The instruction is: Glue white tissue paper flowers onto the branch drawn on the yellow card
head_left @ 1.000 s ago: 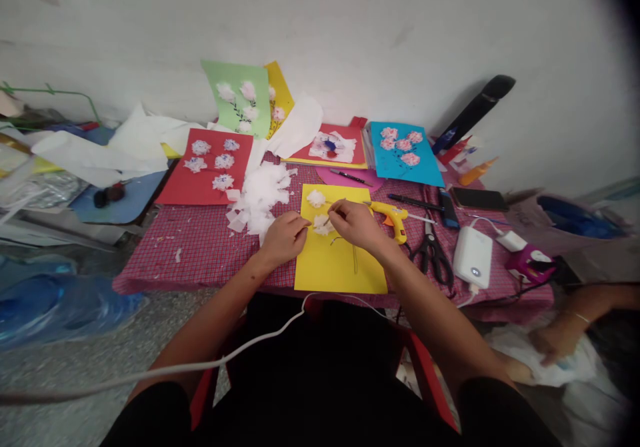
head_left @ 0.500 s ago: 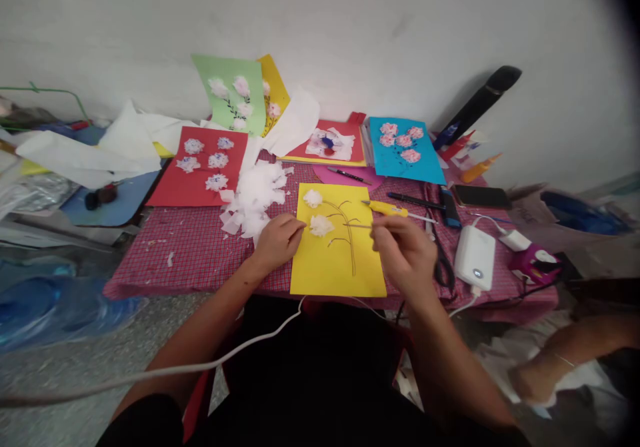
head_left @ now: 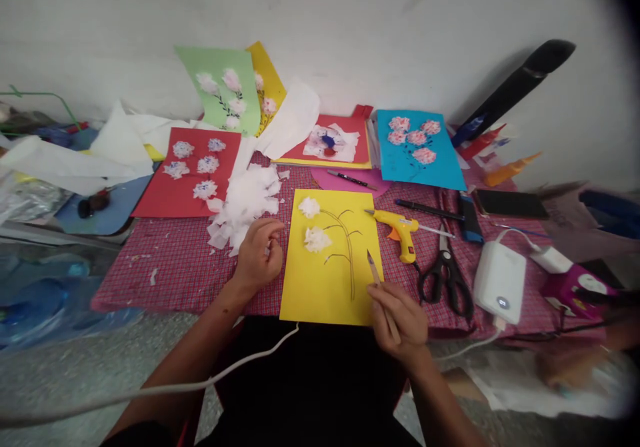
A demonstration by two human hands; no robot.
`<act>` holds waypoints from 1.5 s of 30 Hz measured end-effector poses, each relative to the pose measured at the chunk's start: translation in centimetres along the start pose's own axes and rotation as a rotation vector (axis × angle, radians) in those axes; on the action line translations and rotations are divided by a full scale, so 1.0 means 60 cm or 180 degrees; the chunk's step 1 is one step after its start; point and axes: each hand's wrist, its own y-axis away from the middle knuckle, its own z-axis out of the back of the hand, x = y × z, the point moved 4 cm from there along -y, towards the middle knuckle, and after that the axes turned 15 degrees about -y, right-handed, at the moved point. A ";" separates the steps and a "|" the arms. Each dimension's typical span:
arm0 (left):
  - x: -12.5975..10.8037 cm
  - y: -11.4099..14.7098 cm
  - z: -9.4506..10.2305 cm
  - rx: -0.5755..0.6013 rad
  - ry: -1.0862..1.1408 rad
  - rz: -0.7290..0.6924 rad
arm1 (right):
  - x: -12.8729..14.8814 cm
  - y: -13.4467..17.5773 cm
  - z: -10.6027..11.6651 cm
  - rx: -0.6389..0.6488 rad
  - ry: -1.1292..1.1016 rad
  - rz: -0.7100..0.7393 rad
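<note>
A yellow sheet (head_left: 320, 294) lies in front of me, with a thin branching stem drawn on it and two white tissue-paper flowers (head_left: 317, 238) at its upper left. My right hand (head_left: 400, 317) is closed round a slim wooden paintbrush (head_left: 376, 275) at the sheet's lower right edge; its dark tip points up and away over the paper. Just left of the sheet, my left hand (head_left: 260, 254) rests with fingers curled in, and nothing shows in it. Beside that hand spreads a pile of torn white tissue paper (head_left: 250, 197).
A yellow glue gun (head_left: 397, 224), black scissors (head_left: 445, 270) and a white power bank (head_left: 500, 284) lie on the right. Finished flower cards, one red (head_left: 163, 190), one green (head_left: 225, 67) and one blue (head_left: 445, 157), stand or lie behind. A white cable (head_left: 240, 364) crosses my lap.
My right hand has drawn back toward me, taking the brush tip off the stem and turning it away from me. My left hand has moved slightly left, off the sheet's edge.
</note>
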 end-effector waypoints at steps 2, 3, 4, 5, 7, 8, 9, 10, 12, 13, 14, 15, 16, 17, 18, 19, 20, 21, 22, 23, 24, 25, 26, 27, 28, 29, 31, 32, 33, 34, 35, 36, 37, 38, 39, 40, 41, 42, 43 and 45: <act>0.000 -0.004 0.002 -0.0027 -0.0101 0.0021 | 0.003 -0.005 -0.002 0.0053 0.0014 -0.0050; 0.000 -0.007 0.004 -0.0055 -0.0163 0.0033 | 0.003 -0.006 -0.003 0.0075 0.0021 -0.0075; 0.000 -0.010 0.006 -0.0094 -0.0224 0.0044 | 0.002 -0.008 -0.004 0.0097 0.0019 -0.0105; 0.001 -0.012 0.008 -0.0131 -0.0280 0.0062 | 0.001 -0.009 -0.006 0.0115 0.0014 -0.0144; 0.004 -0.017 0.011 -0.0174 -0.0355 0.0101 | -0.001 -0.013 -0.009 0.0119 -0.0005 -0.0225; 0.005 -0.019 0.012 -0.0187 -0.0380 0.0108 | -0.002 -0.015 -0.010 0.0110 -0.0011 -0.0251; 0.006 -0.020 0.013 -0.0190 -0.0400 0.0106 | -0.002 -0.017 -0.010 0.0106 -0.0017 -0.0270; 0.008 -0.021 0.014 -0.0188 -0.0416 0.0103 | -0.003 -0.018 -0.010 0.0122 -0.0027 -0.0300; 0.010 -0.019 0.015 -0.0173 -0.0433 0.0088 | -0.003 -0.021 -0.009 0.0184 -0.0057 -0.0365; 0.010 -0.017 0.014 -0.0135 -0.0433 0.0083 | -0.004 -0.021 -0.009 0.0234 -0.0064 -0.0400; 0.011 -0.015 0.012 -0.0063 -0.0428 0.0078 | -0.004 -0.022 -0.008 0.0270 -0.0057 -0.0431; 0.010 -0.012 0.010 0.0049 -0.0423 0.0064 | -0.004 -0.022 -0.008 0.0293 -0.0034 -0.0447; 0.009 -0.010 0.006 0.0197 -0.0420 0.0036 | -0.005 -0.022 -0.007 0.0300 -0.0003 -0.0451; 0.007 -0.008 0.002 0.0373 -0.0418 -0.0008 | -0.005 -0.022 -0.007 0.0300 0.0022 -0.0452; 0.004 -0.007 -0.003 0.0559 -0.0415 -0.0068 | -0.005 -0.022 -0.007 0.0286 0.0039 -0.0446; 0.002 -0.006 -0.008 0.0737 -0.0412 -0.0142 | -0.006 -0.022 -0.008 0.0265 0.0050 -0.0444; -0.001 -0.006 -0.012 0.0899 -0.0405 -0.0219 | -0.007 -0.022 -0.009 0.0245 0.0063 -0.0454; -0.004 -0.006 -0.016 0.1059 -0.0396 -0.0294 | -0.008 -0.021 -0.010 0.0227 0.0078 -0.0465; -0.006 -0.006 -0.020 0.1204 -0.0392 -0.0353 | -0.009 -0.019 -0.010 0.0201 0.0094 -0.0485; -0.008 -0.006 -0.024 0.1346 -0.0393 -0.0405 | -0.011 -0.018 -0.011 0.0185 0.0106 -0.0514; -0.009 -0.006 -0.027 0.1470 -0.0401 -0.0442 | -0.012 -0.016 -0.012 0.0174 0.0117 -0.0550; -0.009 -0.005 -0.029 0.1567 -0.0410 -0.0467 | -0.013 -0.014 -0.012 0.0167 0.0118 -0.0584; -0.009 -0.005 -0.030 0.1641 -0.0420 -0.0484 | -0.014 -0.013 -0.012 0.0163 0.0107 -0.0608; -0.009 -0.004 -0.031 0.1687 -0.0427 -0.0490 | -0.014 -0.011 -0.013 0.0171 0.0093 -0.0633; -0.008 -0.003 -0.031 0.1708 -0.0426 -0.0483 | -0.015 -0.011 -0.013 0.0180 0.0086 -0.0654; -0.007 -0.003 -0.031 0.1716 -0.0420 -0.0470 | -0.015 -0.012 -0.014 0.0190 0.0080 -0.0660; -0.005 -0.001 -0.031 0.1707 -0.0391 -0.0443 | -0.014 -0.015 -0.015 0.0204 0.0070 -0.0670; -0.004 0.000 -0.031 0.1695 -0.0371 -0.0434 | -0.013 -0.018 -0.016 0.0209 0.0067 -0.0681; -0.003 0.001 -0.031 0.1682 -0.0349 -0.0428 | -0.012 -0.020 -0.016 0.0203 0.0063 -0.0682; -0.003 0.001 -0.032 0.1668 -0.0328 -0.0427 | -0.011 -0.023 -0.016 0.0199 0.0056 -0.0675; -0.002 0.002 -0.032 0.1648 -0.0311 -0.0429 | -0.009 -0.025 -0.017 0.0195 0.0053 -0.0663; -0.001 0.003 -0.032 0.1623 -0.0293 -0.0432 | -0.008 -0.026 -0.017 0.0185 0.0051 -0.0651; -0.001 0.004 -0.033 0.1602 -0.0276 -0.0435 | -0.007 -0.027 -0.016 0.0176 0.0049 -0.0638; 0.000 0.005 -0.033 0.1576 -0.0261 -0.0433 | -0.007 -0.027 -0.016 0.0173 0.0049 -0.0635; 0.000 0.005 -0.033 0.1555 -0.0248 -0.0435 | -0.007 -0.026 -0.016 0.0181 0.0050 -0.0636; 0.000 0.006 -0.032 0.1527 -0.0236 -0.0438 | -0.007 -0.024 -0.016 0.0190 0.0054 -0.0640; 0.000 0.007 -0.032 0.1501 -0.0229 -0.0444 | -0.007 -0.023 -0.016 0.0187 0.0062 -0.0631; -0.001 0.007 -0.031 0.1471 -0.0226 -0.0455 | -0.007 -0.022 -0.016 0.0182 0.0071 -0.0606; -0.002 0.007 -0.030 0.1440 -0.0230 -0.0475 | -0.007 -0.021 -0.016 0.0169 0.0077 -0.0574; -0.005 0.007 -0.028 0.1390 -0.0256 -0.0508 | -0.007 -0.020 -0.017 0.0142 0.0063 -0.0537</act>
